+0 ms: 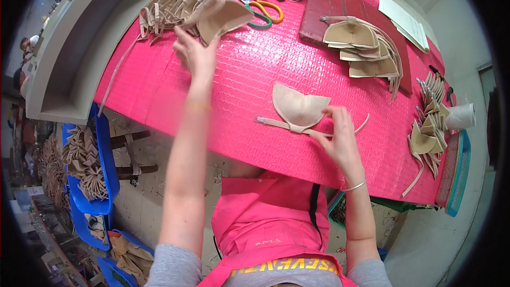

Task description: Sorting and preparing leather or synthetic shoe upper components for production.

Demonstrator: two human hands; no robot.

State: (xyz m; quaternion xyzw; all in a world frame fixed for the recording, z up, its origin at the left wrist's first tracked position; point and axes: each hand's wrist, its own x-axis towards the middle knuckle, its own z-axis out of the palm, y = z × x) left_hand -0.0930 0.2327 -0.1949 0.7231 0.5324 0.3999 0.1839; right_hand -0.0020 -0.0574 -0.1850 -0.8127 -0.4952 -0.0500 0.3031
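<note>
On the pink tabletop lies a beige bra cup piece point(297, 107) with a thin strap along its lower edge. My right hand point(340, 139) grips its right side, fingers at the cup edge and thumb by the strap. At the far left, my left hand point(196, 56) is at the lower tip of another beige bra cup point(226, 18), which it seems to hold between thumb and fingers; motion blurs this spot. That cup is at the right end of a heap of similar cups with straps point(167, 13).
Scissors point(264, 13) with green and yellow handles lie beyond my left hand. Stacked cups point(358, 48) rest on a dark red board point(319, 8). More cups point(430, 127) and a white thread spool point(461, 116) are at the right edge. Blue bins point(110, 165) stand below left.
</note>
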